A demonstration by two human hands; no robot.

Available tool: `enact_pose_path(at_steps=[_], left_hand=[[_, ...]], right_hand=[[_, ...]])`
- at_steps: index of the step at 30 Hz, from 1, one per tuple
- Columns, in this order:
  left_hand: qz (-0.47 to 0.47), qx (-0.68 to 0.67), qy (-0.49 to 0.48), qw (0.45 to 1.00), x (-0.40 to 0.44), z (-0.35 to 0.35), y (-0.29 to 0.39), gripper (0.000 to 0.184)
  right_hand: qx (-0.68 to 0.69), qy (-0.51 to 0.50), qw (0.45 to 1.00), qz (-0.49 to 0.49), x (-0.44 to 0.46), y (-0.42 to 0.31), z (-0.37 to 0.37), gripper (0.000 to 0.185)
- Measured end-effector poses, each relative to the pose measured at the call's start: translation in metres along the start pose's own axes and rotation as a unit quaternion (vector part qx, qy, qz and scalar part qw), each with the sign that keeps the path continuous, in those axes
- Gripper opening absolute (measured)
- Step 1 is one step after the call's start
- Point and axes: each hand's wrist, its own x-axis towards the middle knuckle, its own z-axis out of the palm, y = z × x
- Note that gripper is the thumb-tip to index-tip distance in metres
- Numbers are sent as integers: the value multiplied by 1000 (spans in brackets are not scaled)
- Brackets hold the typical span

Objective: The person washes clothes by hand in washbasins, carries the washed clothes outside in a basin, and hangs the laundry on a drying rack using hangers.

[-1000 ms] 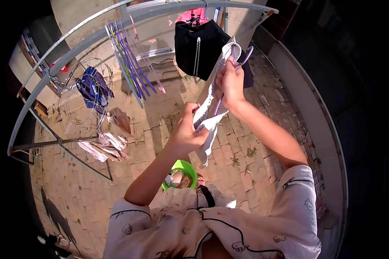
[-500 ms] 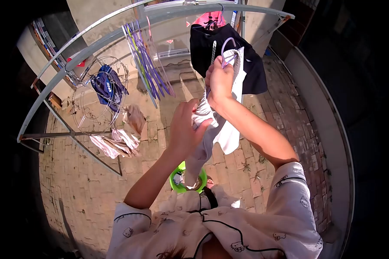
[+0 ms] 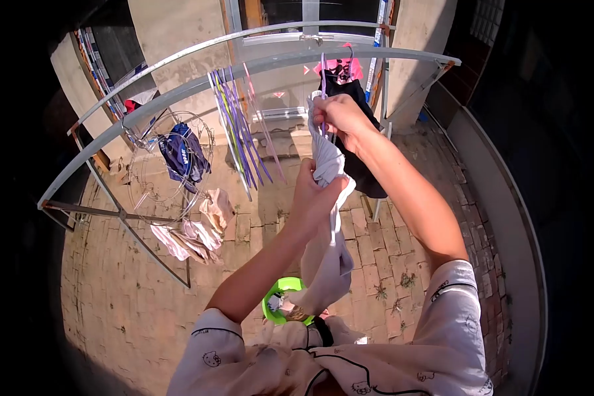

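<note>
Pale trousers (image 3: 327,264) with a gathered elastic waistband hang down in front of me, twisted, over a lilac hanger (image 3: 323,66). My right hand (image 3: 345,119) is closed round the hanger just below its hook, at the trousers' upper edge. Lower down, my left hand (image 3: 312,203) grips the bunched waistband between thumb and fingers. The hook is up by the metal rail (image 3: 277,64); whether it rests on it I cannot tell. Behind my right hand hangs a black garment (image 3: 363,168), partly covered by my arm and the trousers.
Several spare hangers (image 3: 237,132) hang left of centre. A round wire drying rack (image 3: 138,178) holds a dark blue garment (image 3: 183,155) and small pale items (image 3: 188,237). On the brick paving (image 3: 132,310), a bright green basin (image 3: 270,307) stands close to my body.
Both hands have shifted with the trousers and hanger, and the hook is now up against the rail in view. The trousers have swung and twisted. My view has tilted upward.
</note>
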Motion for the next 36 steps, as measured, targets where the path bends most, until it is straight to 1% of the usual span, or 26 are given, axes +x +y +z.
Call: enact_pose_path(at_steps=[2,4,5,6,7,8,9,11,12,13,14,16,18,20,22,23,24,27,28,30,31,32,33,34,35,36], left_hand=[[67,11,90,994,44,10,-4,45],[66,44,95,992,86,16,-2,43],[87,37,118,988,103,20,-3,42],[104,57,147,982,121,21,-12,42],[122,78,175,974,142,21,-22,43],[136,97,204,964,155,20,-27,43],[102,124,214,963,157,19,-23,48],[54,131,211,967,171,15,-32,54],[28,132,211,968,176,13,-36,57],[38,152,230,960,175,13,-39,57],[17,147,199,969,178,8,-47,58],[6,165,191,968,178,4,-60,61],[53,144,172,973,178,-2,-87,65],[75,135,157,975,175,0,-80,64],[109,79,168,977,191,6,-81,61],[159,55,195,966,213,9,-96,59],[144,-19,178,973,214,12,-89,61],[49,31,161,985,193,14,-81,70],[21,65,158,985,189,12,-94,77],[60,8,133,989,153,9,-111,81],[11,8,111,994,131,5,-114,76],[13,22,102,994,109,0,-130,71],[14,36,94,995,86,-8,-146,66],[-6,46,75,996,59,-21,-161,59],[-25,55,56,997,28,-38,-179,52],[-82,9,58,995,-1,-53,-210,40]], right_hand=[[-17,31,998,-46,17,-22,-1,12],[33,18,998,-50,64,-17,-15,11],[7,22,998,-60,83,-18,-21,11],[-19,26,997,-70,98,-20,-21,15],[3,80,992,-95,96,-26,-12,28],[-12,76,993,-89,106,-26,-12,32],[-27,71,994,-80,119,-19,-13,36],[-57,66,995,-50,171,17,-26,45],[-77,117,987,-80,192,41,-28,41],[-72,122,987,-78,190,47,-27,37],[-68,127,987,-74,181,51,-26,32],[-82,96,988,-91,155,46,-20,13],[-101,106,984,-98,152,49,-23,15],[-42,124,990,-60,145,35,-18,13],[7,101,991,-86,165,35,-28,15],[19,91,994,-65,175,31,-35,14],[32,81,995,-44,185,28,-41,13],[-68,80,994,-8,195,46,-53,15],[-52,128,990,-27,196,66,-53,10],[-76,167,967,-175,189,87,-54,8],[-93,180,960,-192,189,91,-55,7],[-110,193,953,-204,188,93,-59,8],[-273,249,896,-248,191,95,-67,12],[-425,293,805,-291,192,93,-68,18],[-445,293,774,-342,175,86,-54,22],[-461,288,741,-394,147,80,-41,26]])
